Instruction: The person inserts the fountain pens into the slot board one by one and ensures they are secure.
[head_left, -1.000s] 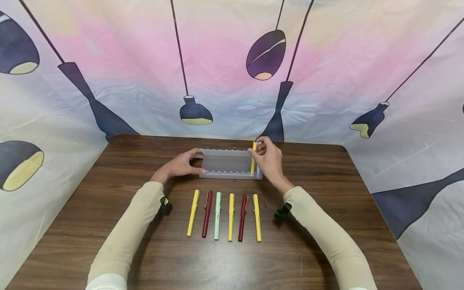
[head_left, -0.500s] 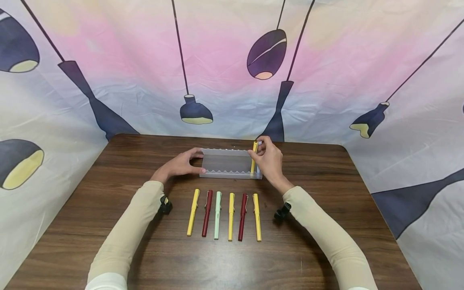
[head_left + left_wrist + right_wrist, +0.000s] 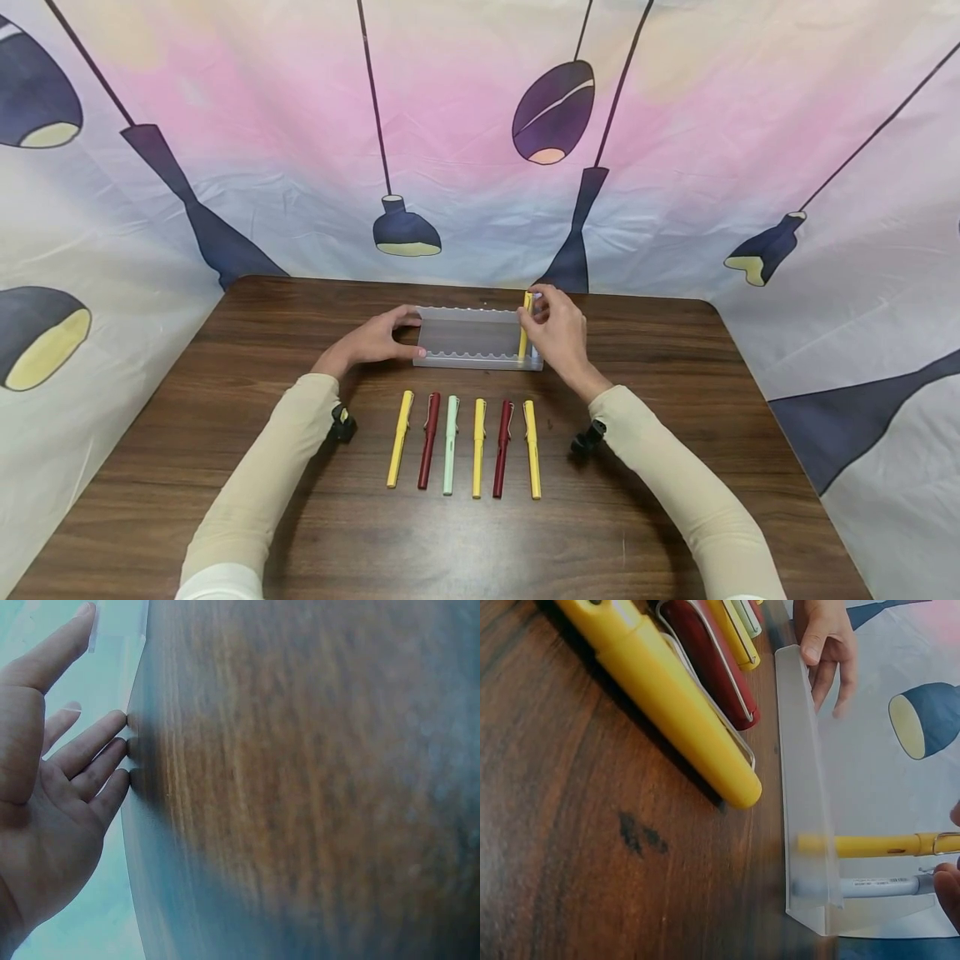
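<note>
Monitoring remotely, I see the right hand pinching a yellow clip pen across the scalloped rack.
Right-wrist footage crops its fingers; the frosted wall blurs the pen's near end; print on the silver pen is illegible. The left hand, fingers spread, touches the rack.

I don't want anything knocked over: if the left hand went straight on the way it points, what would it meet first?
Probably the clear pen rack: the left hand is at its left end, seemingly touching, though exact depth is unclear.
</note>
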Motion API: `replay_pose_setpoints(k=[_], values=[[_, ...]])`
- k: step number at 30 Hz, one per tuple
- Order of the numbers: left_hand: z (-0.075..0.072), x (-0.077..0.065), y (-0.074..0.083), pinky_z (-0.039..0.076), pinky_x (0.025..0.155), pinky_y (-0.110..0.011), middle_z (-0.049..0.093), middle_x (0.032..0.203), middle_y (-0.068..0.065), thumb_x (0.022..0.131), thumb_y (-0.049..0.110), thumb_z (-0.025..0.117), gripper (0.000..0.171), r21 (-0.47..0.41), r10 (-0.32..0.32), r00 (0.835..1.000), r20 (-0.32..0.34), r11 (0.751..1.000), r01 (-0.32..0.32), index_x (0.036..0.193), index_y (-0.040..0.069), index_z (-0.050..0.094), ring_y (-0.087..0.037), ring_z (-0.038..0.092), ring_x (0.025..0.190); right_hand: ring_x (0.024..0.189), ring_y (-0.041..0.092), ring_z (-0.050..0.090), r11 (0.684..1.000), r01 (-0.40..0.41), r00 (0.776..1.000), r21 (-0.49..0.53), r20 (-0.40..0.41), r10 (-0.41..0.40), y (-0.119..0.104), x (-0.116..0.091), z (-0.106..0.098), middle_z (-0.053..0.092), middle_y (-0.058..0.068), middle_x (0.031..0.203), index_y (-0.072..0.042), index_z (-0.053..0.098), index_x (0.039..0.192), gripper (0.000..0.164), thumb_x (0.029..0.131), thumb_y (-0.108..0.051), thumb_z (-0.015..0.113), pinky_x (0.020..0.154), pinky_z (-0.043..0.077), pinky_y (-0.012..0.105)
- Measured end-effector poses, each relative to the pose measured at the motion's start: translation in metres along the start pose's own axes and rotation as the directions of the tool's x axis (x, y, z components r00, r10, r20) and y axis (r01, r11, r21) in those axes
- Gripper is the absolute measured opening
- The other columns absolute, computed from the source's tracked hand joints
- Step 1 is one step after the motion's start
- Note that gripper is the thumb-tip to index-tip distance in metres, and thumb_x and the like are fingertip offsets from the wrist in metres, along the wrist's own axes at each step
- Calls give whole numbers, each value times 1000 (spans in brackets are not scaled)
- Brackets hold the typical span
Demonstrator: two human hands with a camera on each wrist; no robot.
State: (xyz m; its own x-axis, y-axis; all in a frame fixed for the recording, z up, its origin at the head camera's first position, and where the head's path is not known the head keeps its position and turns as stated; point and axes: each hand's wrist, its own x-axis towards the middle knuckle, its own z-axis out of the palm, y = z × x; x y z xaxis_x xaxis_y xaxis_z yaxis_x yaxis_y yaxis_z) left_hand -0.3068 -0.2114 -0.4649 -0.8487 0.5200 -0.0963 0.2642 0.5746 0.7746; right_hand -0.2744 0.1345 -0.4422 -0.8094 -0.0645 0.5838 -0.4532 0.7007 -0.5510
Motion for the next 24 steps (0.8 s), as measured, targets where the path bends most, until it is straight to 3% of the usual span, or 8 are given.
replay_pose_setpoints(k=[4, 24], values=[[0, 0, 0, 27, 120, -59, 51, 151, -19, 87, 37, 84, 90, 1, 4, 1000, -1, 1000, -4, 154, 2, 35, -37, 37, 147, 75, 19, 68, 1000, 7, 1000, -14, 0, -7, 1, 1, -2, 67, 7, 90, -8, 73, 119, 28, 93, -17, 73, 70, 55, 43], [1, 0, 1, 28, 119, -59, 51, 152, -18, 87, 38, 84, 92, 15, -4, 1000, -2, 1000, 4, 156, 3, 33, -37, 37, 148, 73, 20, 63, 999, 3, 999, -40, 42, -2, 3, 10, -1, 64, 7, 88, -4, 75, 121, 31, 93, -18, 77, 66, 52, 42]])
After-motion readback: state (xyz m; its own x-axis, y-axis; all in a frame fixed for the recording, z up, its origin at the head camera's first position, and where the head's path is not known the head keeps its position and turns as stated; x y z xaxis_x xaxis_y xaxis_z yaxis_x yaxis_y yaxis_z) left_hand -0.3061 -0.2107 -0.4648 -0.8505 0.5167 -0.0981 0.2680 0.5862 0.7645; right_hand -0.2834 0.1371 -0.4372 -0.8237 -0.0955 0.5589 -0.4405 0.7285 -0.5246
